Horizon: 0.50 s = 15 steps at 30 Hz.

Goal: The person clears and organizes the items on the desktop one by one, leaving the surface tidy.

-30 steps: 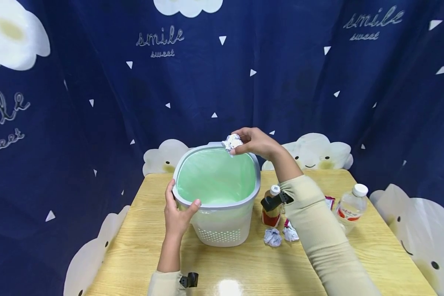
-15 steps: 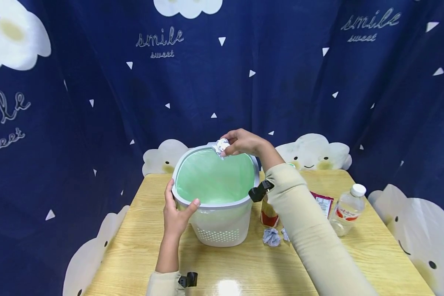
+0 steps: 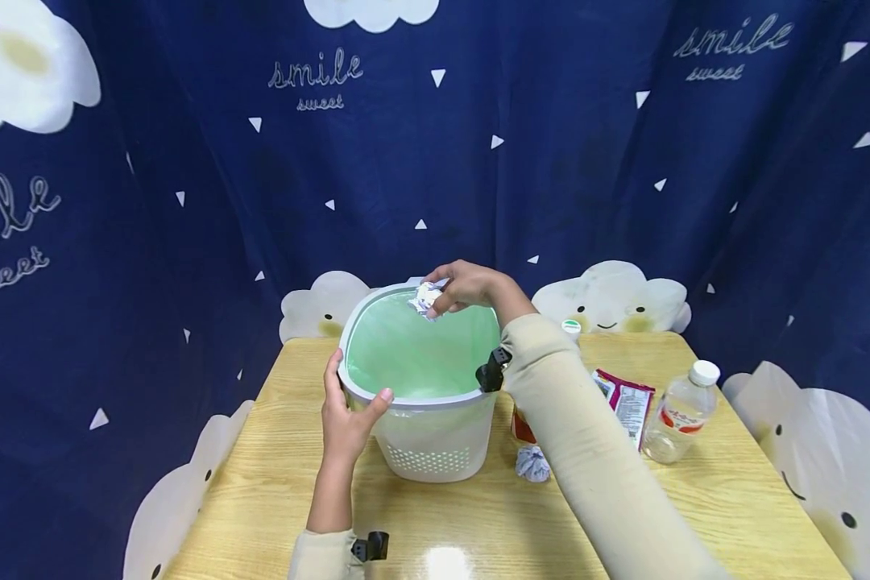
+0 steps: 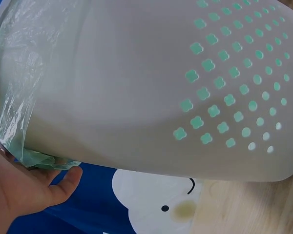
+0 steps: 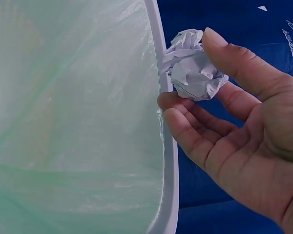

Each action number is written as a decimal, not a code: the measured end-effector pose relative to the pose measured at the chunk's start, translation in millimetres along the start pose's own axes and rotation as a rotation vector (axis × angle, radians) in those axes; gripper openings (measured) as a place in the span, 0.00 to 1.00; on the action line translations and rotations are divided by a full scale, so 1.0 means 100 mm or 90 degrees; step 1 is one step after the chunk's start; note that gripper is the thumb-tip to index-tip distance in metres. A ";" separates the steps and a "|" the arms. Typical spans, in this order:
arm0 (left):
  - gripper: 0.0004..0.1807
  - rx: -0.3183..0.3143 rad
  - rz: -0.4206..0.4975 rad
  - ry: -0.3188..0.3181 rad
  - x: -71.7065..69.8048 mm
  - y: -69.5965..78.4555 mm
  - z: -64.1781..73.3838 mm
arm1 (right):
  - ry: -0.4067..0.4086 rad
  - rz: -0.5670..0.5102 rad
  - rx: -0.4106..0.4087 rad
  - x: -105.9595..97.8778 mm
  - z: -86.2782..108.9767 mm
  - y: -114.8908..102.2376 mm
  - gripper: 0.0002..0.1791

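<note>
A white trash bin (image 3: 435, 439) lined with a green plastic bag (image 3: 413, 354) stands on the table, with small holes low in its wall. My left hand (image 3: 345, 419) grips the bin's rim at the front left corner, thumb at the front and fingers along the side. In the left wrist view the folded bag edge (image 4: 39, 158) lies by the fingers. Over the far part of the bin's opening, my right hand (image 3: 471, 288) pinches a crumpled paper ball (image 3: 426, 298) between thumb and fingers. The right wrist view has this paper ball (image 5: 195, 68) beside the grey rim (image 5: 167, 146).
Right of the bin lie another paper ball (image 3: 532, 464) and a red-and-white snack wrapper (image 3: 631, 407). A clear plastic bottle (image 3: 677, 419) with a white cap stands farther right. A white-and-green bottle cap (image 3: 571, 327) and a brown bottle (image 3: 524, 427) show partly behind my right sleeve.
My right hand has moved left and slightly down with the paper ball, from the bin's far right rim to over its opening. The left hand has stayed on the rim.
</note>
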<state>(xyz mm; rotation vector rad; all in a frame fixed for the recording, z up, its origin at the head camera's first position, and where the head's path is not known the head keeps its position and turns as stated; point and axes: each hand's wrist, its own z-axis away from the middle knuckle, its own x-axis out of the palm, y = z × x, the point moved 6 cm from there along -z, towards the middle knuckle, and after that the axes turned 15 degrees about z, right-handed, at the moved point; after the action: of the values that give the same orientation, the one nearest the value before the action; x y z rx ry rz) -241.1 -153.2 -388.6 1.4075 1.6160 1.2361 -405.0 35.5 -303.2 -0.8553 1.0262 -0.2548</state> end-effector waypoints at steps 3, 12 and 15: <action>0.50 -0.001 0.000 -0.001 0.03 0.11 0.03 | -0.007 -0.004 0.001 0.01 -0.01 0.00 0.35; 0.49 -0.012 0.005 0.001 0.05 0.13 0.06 | -0.006 0.097 -0.030 -0.06 0.20 -0.04 0.42; 0.49 -0.005 0.005 0.003 0.04 0.13 0.05 | 0.026 0.150 -0.077 -0.12 0.35 -0.09 0.41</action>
<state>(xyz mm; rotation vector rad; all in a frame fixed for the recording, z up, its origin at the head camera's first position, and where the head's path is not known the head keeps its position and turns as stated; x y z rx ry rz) -232.5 -148.3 -377.5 1.4076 1.6080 1.2491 -380.6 54.3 -280.7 -0.8323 1.1786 -0.0103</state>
